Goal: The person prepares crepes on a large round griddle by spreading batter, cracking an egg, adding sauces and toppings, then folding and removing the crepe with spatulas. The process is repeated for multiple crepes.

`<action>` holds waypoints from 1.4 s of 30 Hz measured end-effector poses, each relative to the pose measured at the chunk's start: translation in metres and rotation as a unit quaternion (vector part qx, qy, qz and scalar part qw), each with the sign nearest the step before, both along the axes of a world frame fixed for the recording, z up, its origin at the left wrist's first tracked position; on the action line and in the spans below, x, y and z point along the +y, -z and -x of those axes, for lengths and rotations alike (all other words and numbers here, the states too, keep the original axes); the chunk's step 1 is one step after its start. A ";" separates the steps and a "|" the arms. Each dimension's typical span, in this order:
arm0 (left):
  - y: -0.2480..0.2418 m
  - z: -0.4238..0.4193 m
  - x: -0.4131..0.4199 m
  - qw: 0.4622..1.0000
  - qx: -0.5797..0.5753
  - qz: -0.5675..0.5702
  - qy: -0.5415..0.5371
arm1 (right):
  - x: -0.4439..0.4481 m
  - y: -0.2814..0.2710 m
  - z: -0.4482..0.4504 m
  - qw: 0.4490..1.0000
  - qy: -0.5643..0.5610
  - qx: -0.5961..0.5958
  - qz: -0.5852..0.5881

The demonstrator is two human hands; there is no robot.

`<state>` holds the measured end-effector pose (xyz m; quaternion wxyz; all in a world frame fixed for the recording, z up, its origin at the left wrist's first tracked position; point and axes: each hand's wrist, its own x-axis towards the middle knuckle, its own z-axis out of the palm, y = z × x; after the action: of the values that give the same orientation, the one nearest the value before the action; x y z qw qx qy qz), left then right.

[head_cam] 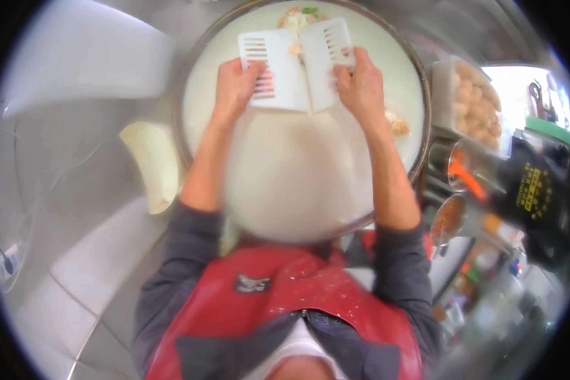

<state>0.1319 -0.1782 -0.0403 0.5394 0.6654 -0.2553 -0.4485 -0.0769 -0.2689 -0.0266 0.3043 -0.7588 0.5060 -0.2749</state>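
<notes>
My left hand (233,89) grips a white plastic scraper (287,71) with a row of slots along one side. A second slotted white scraper (317,71) is held in my right hand (363,88). Their inner edges nearly meet above a large round pan with a dark rim (424,95) and a pale surface. Bits of pale and orange food (294,20), with a green piece (309,10), lie beyond the scrapers. Closer to me spreads a blurred whitish rounded mass (289,175); its material is unclear. Another food scrap (398,126) lies near my right forearm.
Eggs (475,104) fill a white container at the right. Below stand a metal pot (441,156) with an orange-handled tool (472,183) and a container of reddish sauce (449,221). A black bag (534,199) bears writing. A cream curved piece (153,166) sits left of the pan.
</notes>
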 end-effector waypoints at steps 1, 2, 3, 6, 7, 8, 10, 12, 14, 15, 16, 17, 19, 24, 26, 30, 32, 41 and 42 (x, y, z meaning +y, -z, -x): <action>-0.003 -0.002 -0.011 1.000 -0.003 0.014 0.015 | -0.015 -0.004 -0.001 0.997 -0.003 0.058 0.054; -0.005 -0.004 -0.019 1.000 -0.009 0.011 0.019 | -0.024 -0.007 0.002 0.987 -0.007 0.106 0.119; -0.004 -0.008 -0.024 1.000 -0.013 -0.007 0.023 | -0.032 -0.007 0.005 0.989 0.006 0.111 0.093; 0.009 -0.025 -0.015 0.998 -0.019 -0.057 -0.001 | -0.045 0.004 0.026 0.992 0.032 0.096 0.069; 0.013 -0.033 -0.009 0.999 -0.030 -0.040 0.002 | -0.047 0.011 0.036 0.993 0.035 0.090 0.068; 0.019 -0.041 -0.006 0.999 -0.037 -0.036 -0.006 | -0.051 0.021 0.044 0.992 0.045 0.089 0.075; 0.027 -0.058 -0.006 0.998 -0.048 -0.038 -0.012 | -0.064 0.042 0.054 0.990 0.060 0.103 0.069; 0.033 -0.072 -0.019 0.996 -0.089 -0.013 0.022 | -0.083 0.066 0.053 0.990 0.069 0.105 0.066; 0.038 -0.079 -0.037 0.996 -0.085 -0.012 0.038 | -0.101 0.086 0.043 0.992 0.065 0.089 0.054; 0.041 -0.079 -0.046 0.995 -0.087 -0.023 0.042 | -0.108 0.095 0.036 0.995 0.073 0.071 0.018; 0.044 -0.077 -0.055 0.994 -0.089 -0.033 0.046 | -0.113 0.101 0.027 0.995 0.082 0.054 -0.017; 0.048 -0.073 -0.063 0.994 -0.089 -0.048 0.036 | -0.117 0.107 0.020 0.994 0.083 0.045 -0.047; 0.058 -0.061 -0.077 0.996 -0.060 -0.023 0.060 | -0.118 0.115 0.006 0.991 0.080 0.038 -0.098; 0.065 -0.043 -0.093 0.999 0.009 -0.025 0.048 | -0.109 0.113 -0.008 0.987 0.054 -0.051 -0.139; 0.054 -0.037 -0.087 0.998 -0.030 -0.021 0.047 | -0.098 0.102 -0.001 0.974 0.056 -0.111 -0.187; 0.016 0.001 -0.047 0.998 -0.015 0.000 0.059 | -0.045 0.056 0.039 0.941 0.053 -0.222 -0.250; -0.001 0.040 -0.020 0.996 0.013 -0.007 0.087 | -0.003 0.025 0.076 0.951 0.065 -0.206 -0.222; -0.006 0.185 -0.014 0.975 0.077 -0.049 0.203 | 0.040 -0.022 0.214 0.978 0.144 -0.040 -0.142; -0.003 0.191 -0.020 0.974 0.072 -0.050 0.208 | 0.030 -0.018 0.216 0.989 0.128 0.041 -0.061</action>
<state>-0.0596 -0.1985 -0.0378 0.4175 0.5896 -0.3261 -0.6097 -0.2930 -0.2388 -0.0089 0.2914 -0.6781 0.6271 -0.2491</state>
